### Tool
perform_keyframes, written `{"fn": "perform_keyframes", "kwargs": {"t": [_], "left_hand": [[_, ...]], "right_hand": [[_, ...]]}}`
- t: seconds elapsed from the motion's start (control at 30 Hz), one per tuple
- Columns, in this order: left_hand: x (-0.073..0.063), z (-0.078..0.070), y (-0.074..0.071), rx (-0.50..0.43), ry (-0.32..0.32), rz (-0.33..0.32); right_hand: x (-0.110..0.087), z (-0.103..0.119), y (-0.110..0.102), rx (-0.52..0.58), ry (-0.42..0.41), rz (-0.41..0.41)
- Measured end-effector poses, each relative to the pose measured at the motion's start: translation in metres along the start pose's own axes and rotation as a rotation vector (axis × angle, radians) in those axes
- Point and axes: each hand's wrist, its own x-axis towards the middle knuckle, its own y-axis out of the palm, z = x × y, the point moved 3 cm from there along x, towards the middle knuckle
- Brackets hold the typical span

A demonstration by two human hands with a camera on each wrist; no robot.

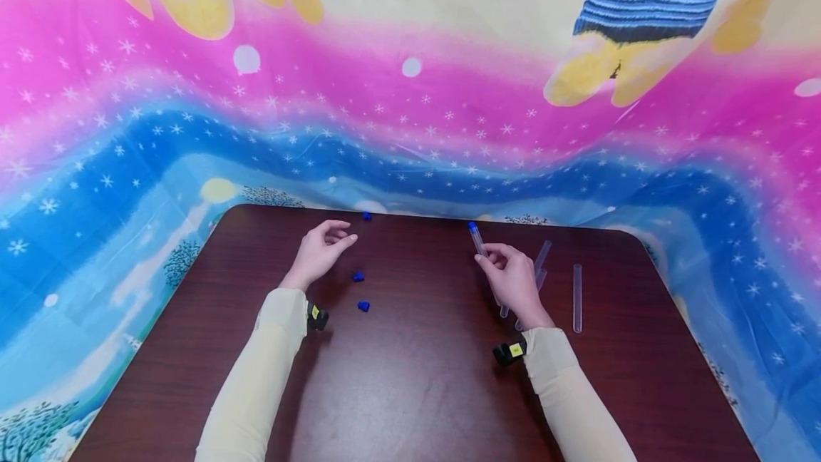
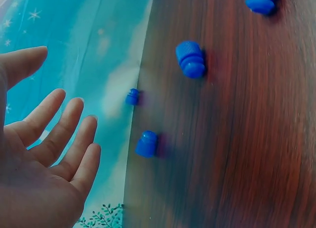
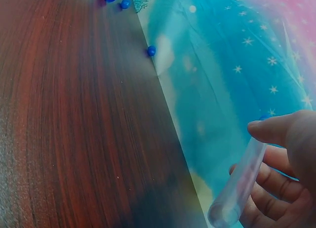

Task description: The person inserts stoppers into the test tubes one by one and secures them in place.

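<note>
My right hand (image 1: 511, 278) grips a clear plastic test tube (image 3: 239, 186) between thumb and fingers. A blue stopper (image 1: 472, 227) sits at the tube's upper, far end; the thumb hides most of it in the right wrist view. My left hand (image 1: 321, 253) hovers over the table's left part with its fingers loosely spread and nothing in them. Nearest to it are loose blue stoppers: one at the far edge (image 1: 367, 216), a ribbed stopper (image 2: 191, 59) and a smaller-looking stopper (image 2: 132, 96) among several in the left wrist view.
More clear test tubes lie on the dark wooden table (image 1: 398, 376), some partly hidden behind my right hand. One separate tube (image 1: 577, 298) lies farther right. A printed cloth (image 1: 410, 113) hangs behind the table and along its sides.
</note>
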Motion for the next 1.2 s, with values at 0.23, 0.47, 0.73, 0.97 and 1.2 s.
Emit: {"fn": "perform_keyframes", "kwargs": {"t": [0.23,0.47,0.73,0.97,1.2], "left_hand": [[0.001,0.003,-0.005,0.069,0.004,0.021],[0.001,0.003,-0.009,0.120,0.008,0.034],[0.001,0.005,-0.012,0.125,0.017,0.041],[0.004,0.011,-0.011,0.153,0.004,0.046],[0.006,0.014,-0.007,0.194,0.003,0.057]], "right_hand": [[0.000,-0.002,0.001,0.038,0.033,0.024],[0.001,-0.002,0.003,0.045,0.060,0.040],[0.003,0.000,0.003,0.028,0.069,0.039],[0.012,-0.001,0.009,-0.004,0.077,0.059],[0.014,-0.008,0.014,-0.001,0.133,0.079]]}}
